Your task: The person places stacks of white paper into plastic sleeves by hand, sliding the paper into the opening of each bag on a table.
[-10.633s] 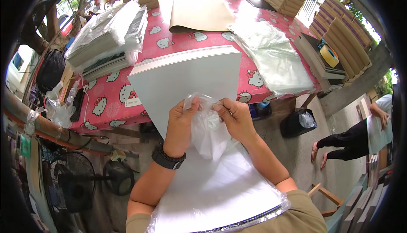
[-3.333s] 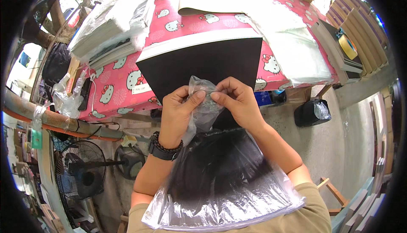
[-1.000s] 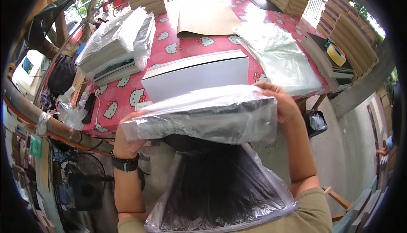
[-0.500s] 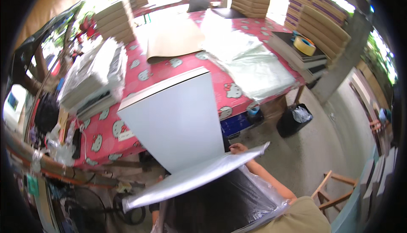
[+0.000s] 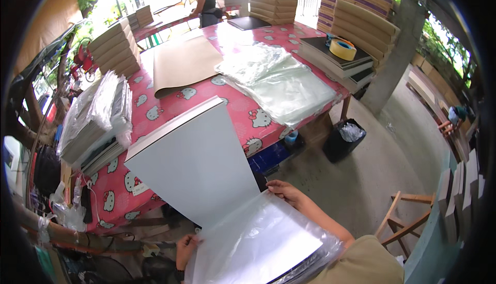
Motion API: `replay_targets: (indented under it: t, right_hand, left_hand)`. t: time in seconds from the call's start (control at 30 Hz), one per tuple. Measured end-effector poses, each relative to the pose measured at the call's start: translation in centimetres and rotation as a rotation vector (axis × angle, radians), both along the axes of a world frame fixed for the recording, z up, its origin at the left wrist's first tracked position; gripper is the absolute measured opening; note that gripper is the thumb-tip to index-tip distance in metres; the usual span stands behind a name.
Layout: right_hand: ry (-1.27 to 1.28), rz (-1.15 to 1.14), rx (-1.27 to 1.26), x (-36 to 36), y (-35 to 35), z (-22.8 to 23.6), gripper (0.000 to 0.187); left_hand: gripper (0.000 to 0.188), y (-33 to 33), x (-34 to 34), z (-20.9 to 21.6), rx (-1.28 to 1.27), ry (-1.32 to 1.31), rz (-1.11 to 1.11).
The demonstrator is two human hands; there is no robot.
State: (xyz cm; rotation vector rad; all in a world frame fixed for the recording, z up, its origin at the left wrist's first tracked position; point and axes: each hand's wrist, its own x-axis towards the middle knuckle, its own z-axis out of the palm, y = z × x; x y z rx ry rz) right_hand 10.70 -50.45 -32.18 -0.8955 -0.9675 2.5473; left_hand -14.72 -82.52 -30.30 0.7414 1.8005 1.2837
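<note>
Two hands are working a clear plastic bag (image 5: 258, 242) over the near end of a large white flat board (image 5: 199, 167), seen in the single head view. The left hand (image 5: 187, 243) is pinching the bag's left edge, fingers curled on the film. The right hand (image 5: 283, 190) is gripping the bag's upper right edge, thumb and fingers closed on the plastic, apparently holding the mouth open wide enough for the board.

Far end of the board is leaning on the edge of the table (image 5: 155, 113) with its pink patterned cloth, likely so the table is carrying the weight while both hands are managing the bag. Near end is sitting inside the bag, at the person's lap.

On the table: a pile of empty clear bags (image 5: 279, 80), a brown paper sheet (image 5: 183, 62), a stack of already bagged boards (image 5: 95, 118) at left, a tape roll (image 5: 343, 49). Under the table, a black bin (image 5: 345, 140) is holding crumpled plastic.
</note>
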Motion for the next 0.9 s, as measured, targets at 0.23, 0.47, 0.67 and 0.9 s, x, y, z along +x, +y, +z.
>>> replay_targets:
  t: [0.23,0.47,0.67,0.9]
  right_hand:
    - [-0.524,0.045,0.787,-2.7,-0.9,-3.6,0.020]
    - [-0.480,-0.304,1.113,-4.9,-1.2,-5.3,0.016]
    - [-0.946,-0.037,1.397,-5.0,0.3,-5.5,0.015]
    - [-0.081,0.112,0.816,-4.3,-1.1,9.2,0.031]
  left_hand:
    - [0.032,1.6,-1.0,-8.9,-0.018,0.237,0.395]
    - [0.029,4.9,-2.4,-15.7,-0.088,0.479,0.630]
    - [0.019,6.7,-1.6,-11.9,-0.195,0.638,0.497]
    - [0.021,3.4,-2.9,-8.0,0.019,0.326,0.601]
